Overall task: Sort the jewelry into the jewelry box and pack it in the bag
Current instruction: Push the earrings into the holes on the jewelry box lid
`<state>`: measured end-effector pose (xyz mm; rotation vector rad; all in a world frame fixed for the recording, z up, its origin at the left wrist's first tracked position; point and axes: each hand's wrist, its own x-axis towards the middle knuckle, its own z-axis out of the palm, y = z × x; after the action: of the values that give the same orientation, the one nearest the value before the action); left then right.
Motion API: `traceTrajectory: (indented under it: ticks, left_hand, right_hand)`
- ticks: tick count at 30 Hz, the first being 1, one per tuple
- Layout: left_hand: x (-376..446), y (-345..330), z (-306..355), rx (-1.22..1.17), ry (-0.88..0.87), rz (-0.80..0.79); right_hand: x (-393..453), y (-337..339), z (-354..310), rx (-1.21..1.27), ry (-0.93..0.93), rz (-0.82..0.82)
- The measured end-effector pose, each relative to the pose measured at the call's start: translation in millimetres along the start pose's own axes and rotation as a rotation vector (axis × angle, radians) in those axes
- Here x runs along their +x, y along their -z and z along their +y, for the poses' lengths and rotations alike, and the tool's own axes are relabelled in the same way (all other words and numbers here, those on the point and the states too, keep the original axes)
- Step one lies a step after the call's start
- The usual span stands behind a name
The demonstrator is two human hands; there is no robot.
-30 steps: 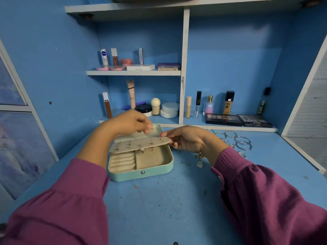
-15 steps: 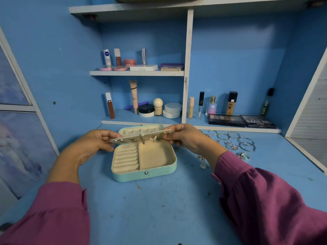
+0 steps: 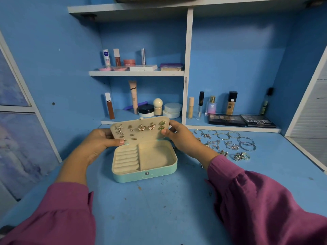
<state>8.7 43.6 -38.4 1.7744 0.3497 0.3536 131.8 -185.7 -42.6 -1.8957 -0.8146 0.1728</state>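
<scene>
A mint-green jewelry box [image 3: 146,175] lies open on the blue desk, its cream ring rolls and right compartment bare. A cream earring panel [image 3: 141,137] stands upright against the lid, studded with star, butterfly and green leaf earrings. My left hand [image 3: 99,144] grips the panel's left edge, thumb on its front. My right hand [image 3: 178,137] pinches the panel's right edge. Loose bangles [image 3: 246,144], rings [image 3: 241,156] and earrings [image 3: 215,144] lie on the desk to the right of the box. No bag is in view.
Cosmetics fill the shelves behind: bottles, tubes, jars [image 3: 172,110] and two eyeshadow palettes [image 3: 242,120] on the lower ledge. A white divider post [image 3: 187,68] rises behind the box. The desk's right edge [image 3: 306,152] meets a white frame.
The earring panel has swung from lying flat over the box up to standing against the lid. My left hand moved from above the panel to its left edge.
</scene>
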Motion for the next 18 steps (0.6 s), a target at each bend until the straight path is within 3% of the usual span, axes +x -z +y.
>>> traceTrajectory:
  ticks: [18]
  left_hand:
    - [-2,-15,-9,-0.012,-0.087,0.136]
  right_hand:
    - [-1,11,1,0.023,0.018,0.052]
